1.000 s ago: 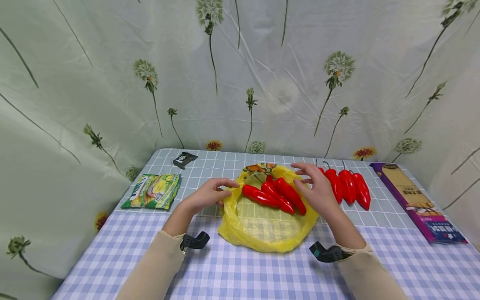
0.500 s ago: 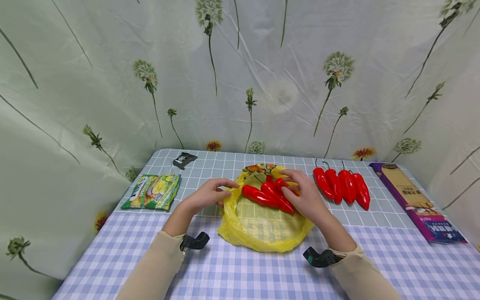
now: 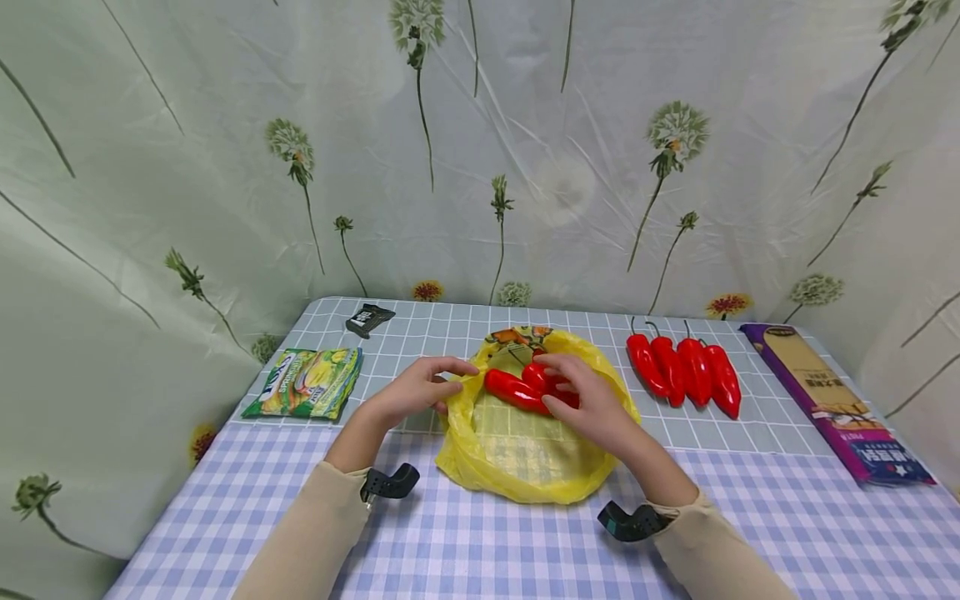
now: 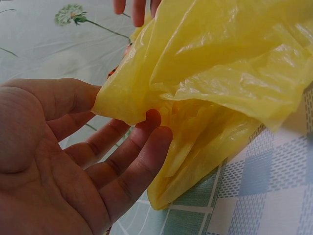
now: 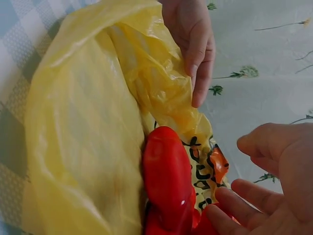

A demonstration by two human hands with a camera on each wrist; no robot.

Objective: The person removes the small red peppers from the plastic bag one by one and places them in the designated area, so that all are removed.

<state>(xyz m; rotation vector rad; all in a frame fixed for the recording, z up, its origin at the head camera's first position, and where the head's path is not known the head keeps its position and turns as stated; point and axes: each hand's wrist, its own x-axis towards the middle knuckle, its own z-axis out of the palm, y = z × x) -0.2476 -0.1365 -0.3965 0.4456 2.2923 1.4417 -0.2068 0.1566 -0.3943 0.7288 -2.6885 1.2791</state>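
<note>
A yellow plastic bag (image 3: 471, 450) lies spread with its mouth up, several red chili peppers (image 3: 516, 390) inside toward its far side. My left hand (image 3: 416, 392) holds the bag's left rim; in the left wrist view the bag's edge (image 4: 122, 98) meets the thumb and forefinger, whose tips are partly covered. Over the peppers is my right hand (image 3: 588, 404), hiding some of them. Its fingers (image 5: 249, 193) are spread and loosely bent beside a red pepper (image 5: 167, 181) in the right wrist view, with nothing gripped.
Several red peppers (image 3: 693, 371) lie in a row right of the bag. Farther right is a long purple pasta packet (image 3: 832, 400). A green food packet (image 3: 307, 383) and a small black wrapper (image 3: 370, 319) lie at left. A floral curtain (image 3: 480, 150) stands behind the table.
My right hand has moved left from the bag's right rim to over the peppers inside, covering more of them. The left hand has stayed at the left rim.
</note>
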